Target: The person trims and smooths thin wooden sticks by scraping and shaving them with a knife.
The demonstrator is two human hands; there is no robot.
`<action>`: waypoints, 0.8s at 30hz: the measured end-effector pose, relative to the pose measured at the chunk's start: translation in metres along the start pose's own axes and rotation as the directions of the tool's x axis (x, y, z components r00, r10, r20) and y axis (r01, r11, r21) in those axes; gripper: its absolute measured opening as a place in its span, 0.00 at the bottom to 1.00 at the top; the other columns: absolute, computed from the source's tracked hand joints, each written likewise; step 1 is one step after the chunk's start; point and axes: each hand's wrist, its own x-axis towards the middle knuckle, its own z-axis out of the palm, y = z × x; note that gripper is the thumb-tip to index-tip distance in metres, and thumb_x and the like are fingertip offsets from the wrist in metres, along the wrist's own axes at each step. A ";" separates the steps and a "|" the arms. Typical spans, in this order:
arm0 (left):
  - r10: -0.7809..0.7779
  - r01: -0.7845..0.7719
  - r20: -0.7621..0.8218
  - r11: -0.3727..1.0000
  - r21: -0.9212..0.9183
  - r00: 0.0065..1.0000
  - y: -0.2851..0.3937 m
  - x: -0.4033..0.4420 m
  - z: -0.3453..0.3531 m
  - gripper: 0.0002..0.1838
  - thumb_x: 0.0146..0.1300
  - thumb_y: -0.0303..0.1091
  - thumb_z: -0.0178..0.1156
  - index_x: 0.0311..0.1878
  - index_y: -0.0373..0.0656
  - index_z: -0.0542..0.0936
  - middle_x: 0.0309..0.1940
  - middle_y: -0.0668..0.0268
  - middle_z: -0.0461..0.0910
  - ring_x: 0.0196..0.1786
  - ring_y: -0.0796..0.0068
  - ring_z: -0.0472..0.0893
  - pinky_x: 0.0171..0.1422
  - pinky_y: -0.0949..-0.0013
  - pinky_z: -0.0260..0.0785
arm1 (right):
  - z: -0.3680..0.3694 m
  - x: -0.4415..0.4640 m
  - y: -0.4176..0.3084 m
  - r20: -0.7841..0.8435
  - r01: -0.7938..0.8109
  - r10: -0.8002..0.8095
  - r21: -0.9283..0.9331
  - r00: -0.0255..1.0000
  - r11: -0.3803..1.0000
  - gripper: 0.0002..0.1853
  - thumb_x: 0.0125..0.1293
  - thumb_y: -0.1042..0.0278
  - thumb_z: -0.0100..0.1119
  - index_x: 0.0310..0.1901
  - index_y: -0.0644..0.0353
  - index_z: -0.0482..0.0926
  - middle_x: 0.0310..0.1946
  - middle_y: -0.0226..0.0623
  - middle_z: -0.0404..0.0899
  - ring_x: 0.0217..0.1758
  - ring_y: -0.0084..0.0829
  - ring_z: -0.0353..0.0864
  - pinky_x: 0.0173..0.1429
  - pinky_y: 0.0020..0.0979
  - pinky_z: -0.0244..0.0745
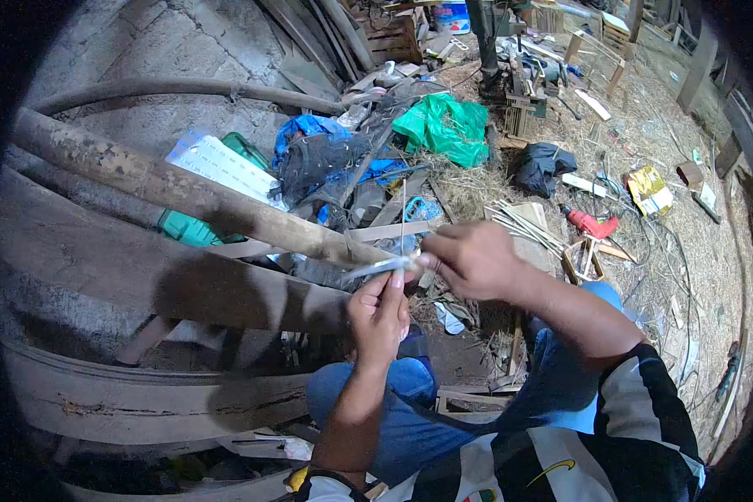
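Floor at right [644, 318] strewn with straw-like litter, wood scraps and a loose cable; grey paved ground [159, 50] at upper left. A long round pole [151, 184] slants across the left side, a broad plank [134, 251] below it, both ending near the hands. The person sits in jeans and a striped shirt. Containers: a crumpled green plastic bag [448, 125] beyond the hands, a black plastic bag [544, 167] to its right, contents of both hidden; a yellow packet [648, 191] lying farther right; a white-and-blue bucket [453, 17] at the top edge, inside not visible. Red drill [591, 223] on the floor, between the packet and a small wooden frame [583, 261]; a bundle of thin sticks [527, 226] just left of the drill. Centre: a thin stick [404, 209] stands upright above the hands, its lower end pinched between thumb and fingers of the left hand [378, 318]. Right hand [473, 259] beside it, fingers closed on a blurred, blade-like tool [376, 269] that crosses the stick's lower end.
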 end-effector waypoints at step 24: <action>0.131 -0.129 0.003 0.972 0.198 0.991 -0.008 0.000 0.000 0.11 0.72 0.34 0.62 0.43 0.33 0.85 0.14 0.76 0.70 0.12 0.90 0.62 0.15 0.79 0.52 | -0.011 0.017 0.041 -0.044 -0.319 0.320 0.031 0.946 0.947 0.22 0.75 0.42 0.47 0.43 0.48 0.85 0.27 0.45 0.83 0.32 0.51 0.84 0.34 0.49 0.76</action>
